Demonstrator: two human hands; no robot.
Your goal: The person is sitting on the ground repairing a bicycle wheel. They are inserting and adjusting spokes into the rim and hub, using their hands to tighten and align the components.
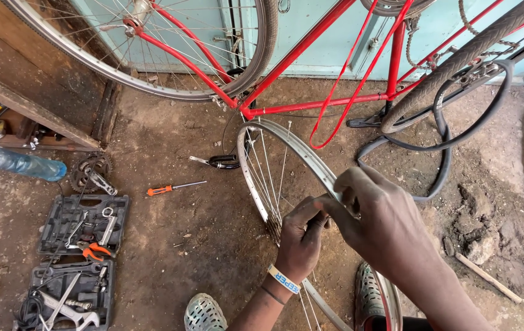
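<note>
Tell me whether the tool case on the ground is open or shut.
Open: the tool case lies spread flat, both halves up, with wrenches and pliers showing inside.

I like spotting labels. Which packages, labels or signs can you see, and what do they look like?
Clear plastic water bottle: lying on the ground at left, blue cap, no label visible.
White wristband with blue print: around the left hand's wrist.
No signs or screens.
</note>
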